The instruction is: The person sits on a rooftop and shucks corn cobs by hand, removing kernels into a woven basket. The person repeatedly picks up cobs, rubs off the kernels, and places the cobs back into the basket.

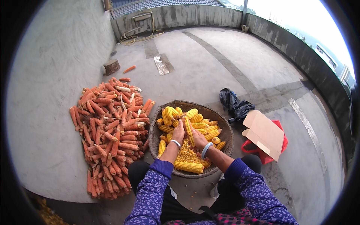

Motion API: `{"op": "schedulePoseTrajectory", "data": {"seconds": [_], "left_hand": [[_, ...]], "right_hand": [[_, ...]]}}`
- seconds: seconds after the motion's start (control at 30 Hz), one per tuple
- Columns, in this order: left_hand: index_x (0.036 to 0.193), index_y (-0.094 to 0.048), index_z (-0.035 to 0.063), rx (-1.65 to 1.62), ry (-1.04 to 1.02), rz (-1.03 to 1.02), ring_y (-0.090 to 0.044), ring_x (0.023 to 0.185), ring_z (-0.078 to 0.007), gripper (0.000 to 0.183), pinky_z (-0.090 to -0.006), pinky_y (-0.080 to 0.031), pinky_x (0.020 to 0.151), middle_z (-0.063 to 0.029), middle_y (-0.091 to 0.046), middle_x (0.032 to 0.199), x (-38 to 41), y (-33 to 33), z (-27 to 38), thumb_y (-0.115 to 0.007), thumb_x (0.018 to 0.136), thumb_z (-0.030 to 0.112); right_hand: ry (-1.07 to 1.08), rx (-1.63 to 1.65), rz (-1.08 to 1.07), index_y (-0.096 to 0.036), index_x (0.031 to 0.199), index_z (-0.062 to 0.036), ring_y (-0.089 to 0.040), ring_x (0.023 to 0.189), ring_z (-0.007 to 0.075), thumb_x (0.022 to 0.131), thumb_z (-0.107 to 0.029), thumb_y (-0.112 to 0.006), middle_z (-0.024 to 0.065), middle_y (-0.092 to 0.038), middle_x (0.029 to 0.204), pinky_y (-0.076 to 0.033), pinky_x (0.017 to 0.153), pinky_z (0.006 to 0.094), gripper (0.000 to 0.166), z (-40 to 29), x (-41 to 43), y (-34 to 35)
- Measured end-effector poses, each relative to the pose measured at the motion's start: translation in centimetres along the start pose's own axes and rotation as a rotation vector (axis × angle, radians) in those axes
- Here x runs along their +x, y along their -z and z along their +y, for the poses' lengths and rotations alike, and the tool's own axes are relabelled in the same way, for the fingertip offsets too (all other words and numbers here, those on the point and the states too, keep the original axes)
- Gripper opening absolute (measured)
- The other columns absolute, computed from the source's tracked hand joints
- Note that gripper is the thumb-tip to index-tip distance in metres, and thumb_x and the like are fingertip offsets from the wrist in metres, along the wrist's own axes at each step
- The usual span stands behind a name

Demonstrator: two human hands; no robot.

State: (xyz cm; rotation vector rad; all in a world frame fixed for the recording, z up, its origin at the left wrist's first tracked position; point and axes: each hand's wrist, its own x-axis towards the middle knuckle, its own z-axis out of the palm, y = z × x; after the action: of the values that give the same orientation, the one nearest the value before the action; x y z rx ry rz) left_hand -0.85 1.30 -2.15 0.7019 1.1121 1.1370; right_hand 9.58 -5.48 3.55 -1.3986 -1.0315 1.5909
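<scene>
Both my hands grip one partly shelled corn cob (pixel 188 132) above a round woven basket (pixel 154 135). My left hand (pixel 179 132) holds it from the left side, and my right hand (pixel 199 138) from the right. Yellow kernels still cover a strip of this cob, while reddish bare core shows along its left side. Whole yellow corn ears (pixel 212 134) fill the far and right parts of the basket. Loose kernels (pixel 186 153) lie in a heap below my hands. Another full ear (pixel 189 167) rests across the near side of the basket.
A large pile of bare reddish cobs (pixel 112 135) lies left of the basket, against a wall. A wood stump (pixel 112 67) stands behind it. To the right are a black plastic bag (pixel 236 104), a cardboard piece (pixel 264 132) and a red bag (pixel 284 142). A hose (pixel 153 35) lies far back.
</scene>
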Motion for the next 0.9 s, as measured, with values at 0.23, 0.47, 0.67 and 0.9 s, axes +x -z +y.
{"op": "schedulePoseTrajectory", "data": {"seconds": [0.23,0.47,0.67,0.9], "left_hand": [[0.106,-0.049,-0.0065,0.423,-0.059,0.004,-0.052,0.087,-0.0239,0.073,-0.0307,-0.040,0.076,-0.0158,-0.056,0.094,-1.7,-0.9,3.4,-0.024,0.082,0.058],[0.096,-0.053,-0.0088,0.689,-0.162,0.158,-0.051,0.092,-0.0384,0.067,-0.0383,-0.040,0.078,-0.0285,-0.055,0.091,-1.7,-0.9,2.6,-0.022,0.085,0.049],[0.089,-0.054,-0.0110,0.630,-0.155,0.216,-0.053,0.086,-0.0393,0.059,-0.0400,-0.041,0.074,-0.0286,-0.055,0.087,-1.5,-0.2,1.5,-0.025,0.086,0.040],[0.085,-0.053,-0.0076,0.328,-0.162,0.148,-0.053,0.064,-0.0216,0.044,-0.0321,-0.043,0.060,-0.0147,-0.056,0.073,0.9,1.4,-0.7,-0.033,0.087,0.032]], "right_hand": [[0.307,-0.208,0.064,-0.032,0.125,-0.0018,-0.042,0.107,0.0207,0.089,-0.023,-0.033,0.0148,-0.045,0.116,-0.031,0.089,0.0258,0.042,0.2,0.7,-0.6],[0.404,-0.314,0.136,-0.031,0.126,-0.0065,-0.045,0.105,0.0292,0.087,-0.025,-0.034,0.0203,-0.047,0.113,-0.033,0.088,0.0316,0.043,3.2,2.1,-0.3],[0.398,-0.381,0.133,-0.031,0.126,-0.0102,-0.050,0.098,0.0337,0.087,-0.027,-0.033,0.0225,-0.050,0.108,-0.037,0.084,0.0355,0.043,2.5,0.9,-0.7],[0.470,-0.322,0.095,-0.033,0.125,-0.0099,-0.050,0.098,0.0337,0.087,-0.025,-0.032,0.0228,-0.050,0.107,-0.038,0.084,0.0347,0.041,2.7,2.2,-0.2]]}}
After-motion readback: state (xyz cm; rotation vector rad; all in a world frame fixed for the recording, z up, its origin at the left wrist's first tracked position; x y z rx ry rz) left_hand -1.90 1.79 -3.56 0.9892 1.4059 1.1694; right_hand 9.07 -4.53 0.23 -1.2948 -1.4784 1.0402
